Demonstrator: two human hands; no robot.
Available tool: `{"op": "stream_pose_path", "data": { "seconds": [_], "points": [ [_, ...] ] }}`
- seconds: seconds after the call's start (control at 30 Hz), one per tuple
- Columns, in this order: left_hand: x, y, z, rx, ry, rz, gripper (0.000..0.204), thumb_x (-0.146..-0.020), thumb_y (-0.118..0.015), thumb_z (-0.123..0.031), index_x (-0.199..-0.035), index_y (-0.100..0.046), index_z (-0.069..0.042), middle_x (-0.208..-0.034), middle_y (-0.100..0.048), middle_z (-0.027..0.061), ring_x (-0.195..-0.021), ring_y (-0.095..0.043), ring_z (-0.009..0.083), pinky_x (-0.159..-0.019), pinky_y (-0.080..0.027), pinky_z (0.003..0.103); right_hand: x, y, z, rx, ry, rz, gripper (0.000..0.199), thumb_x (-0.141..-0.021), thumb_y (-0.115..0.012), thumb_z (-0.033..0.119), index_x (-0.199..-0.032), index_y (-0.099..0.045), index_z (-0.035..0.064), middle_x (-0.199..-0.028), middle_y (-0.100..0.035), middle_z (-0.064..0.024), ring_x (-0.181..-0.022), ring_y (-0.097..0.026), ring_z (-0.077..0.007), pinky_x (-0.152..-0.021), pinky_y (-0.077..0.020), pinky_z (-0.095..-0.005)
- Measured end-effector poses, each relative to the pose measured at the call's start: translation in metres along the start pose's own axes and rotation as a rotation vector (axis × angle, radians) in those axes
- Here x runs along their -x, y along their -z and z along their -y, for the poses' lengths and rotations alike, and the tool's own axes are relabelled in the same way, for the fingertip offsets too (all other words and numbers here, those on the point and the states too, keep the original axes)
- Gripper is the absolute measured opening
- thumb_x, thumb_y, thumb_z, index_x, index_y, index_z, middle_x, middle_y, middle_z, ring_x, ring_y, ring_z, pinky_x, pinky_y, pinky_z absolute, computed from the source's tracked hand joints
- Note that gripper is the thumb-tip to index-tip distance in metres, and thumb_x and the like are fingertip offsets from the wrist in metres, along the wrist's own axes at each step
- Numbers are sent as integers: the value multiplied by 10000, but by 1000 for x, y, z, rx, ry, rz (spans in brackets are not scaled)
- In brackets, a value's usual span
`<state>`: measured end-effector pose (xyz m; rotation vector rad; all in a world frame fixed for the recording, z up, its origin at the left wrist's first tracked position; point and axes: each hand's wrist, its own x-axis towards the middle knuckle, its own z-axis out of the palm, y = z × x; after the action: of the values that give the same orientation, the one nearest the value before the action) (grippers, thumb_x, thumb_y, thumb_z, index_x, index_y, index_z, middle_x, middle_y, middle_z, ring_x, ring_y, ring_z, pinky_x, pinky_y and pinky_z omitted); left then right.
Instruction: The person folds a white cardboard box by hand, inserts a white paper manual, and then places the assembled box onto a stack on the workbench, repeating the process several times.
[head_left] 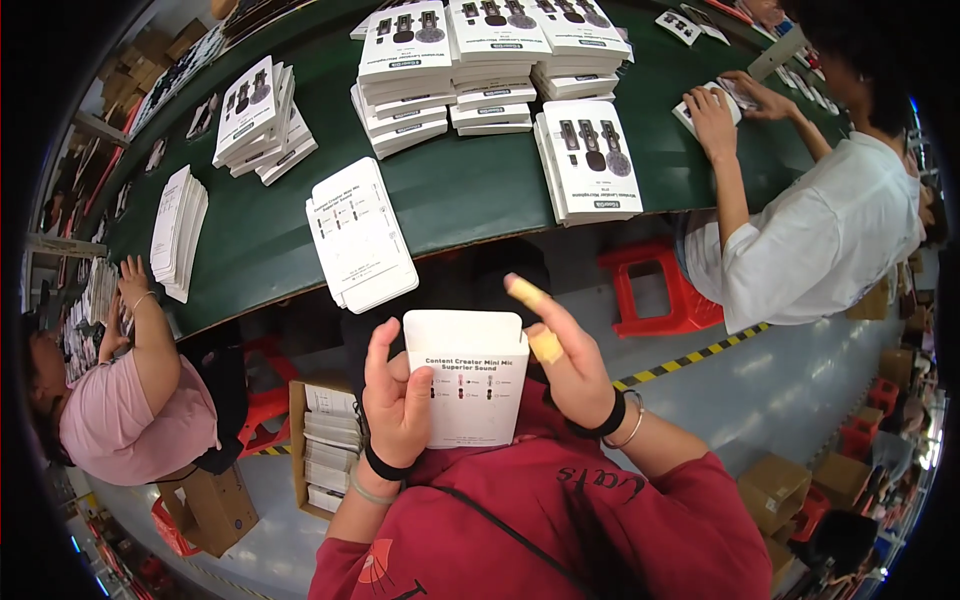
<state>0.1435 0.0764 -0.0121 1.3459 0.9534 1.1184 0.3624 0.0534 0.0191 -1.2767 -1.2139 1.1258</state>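
White box [468, 385], both hands at its side edges

Head camera looks steeply down, close over the green table [470, 190]

You've got a long dark-green table [470, 190] w/ white flat boxes on it: tall stacks [470, 60] at the far middle, one stack [590, 160] near the right edge, another [262, 120] to the left, a low pile [360, 235] at the near edge, thin cards [178, 230] far left.
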Motion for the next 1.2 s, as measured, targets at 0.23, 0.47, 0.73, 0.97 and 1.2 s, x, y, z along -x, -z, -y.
{"op": "stream_pose_path", "data": {
  "seconds": [0.23, 0.47, 0.73, 0.97, 1.2],
  "points": [
    [1, 15, 4, -254, -107, 105, 377, -1017, -548, -43, -1370, -443, 38, -1080, -666, 84, -854, -614, 92, -813, -479, 230, -29, 0, -9, -829, -494, 388, 401, -1007, -559, 77, -1387, -534, -52, -1324, -647, -130, -1050, -686, -149, -925, -536, -284],
    [7, -1, 7, -13, -105, -42, 271, -1010, -569, -37, -1267, -521, 34, -1075, -666, 85, -841, -611, 88, -792, -490, 225, -32, 7, 12, 112, 194, 474, 340, -979, -609, 105, -1308, -634, 25, -1180, -702, -181, -984, -717, -255, -848, -564, -319],
    [-7, 14, -18, -196, -24, 65, 323, -974, -637, -44, -1269, -535, 39, -968, -687, 67, -809, -634, 90, -707, -504, 216, -28, -2, 17, 212, 270, 448, 320, -970, -630, 118, -1278, -661, 34, -1083, -726, -175, -853, -721, -288, -757, -571, -332],
    [-44, 35, -46, -270, 103, 414, 252, -975, -570, -40, -1221, -548, 9, -809, -630, 0, -674, -533, 24, -620, -419, 183, -33, 2, 24, 204, 115, 510, 299, -994, -602, 133, -1268, -663, 30, -1010, -737, -159, -848, -725, -248, -750, -561, -308],
    [-43, 31, -31, -1, 294, 364, 55, -987, -563, -59, -1005, -513, -43, -805, -524, -56, -694, -439, -7, -593, -343, 177, -33, -2, 19, 17, -72, 521, 280, -1022, -540, 147, -1233, -667, 15, -996, -729, -148, -870, -710, -211, -788, -545, -303]
  ]
}}
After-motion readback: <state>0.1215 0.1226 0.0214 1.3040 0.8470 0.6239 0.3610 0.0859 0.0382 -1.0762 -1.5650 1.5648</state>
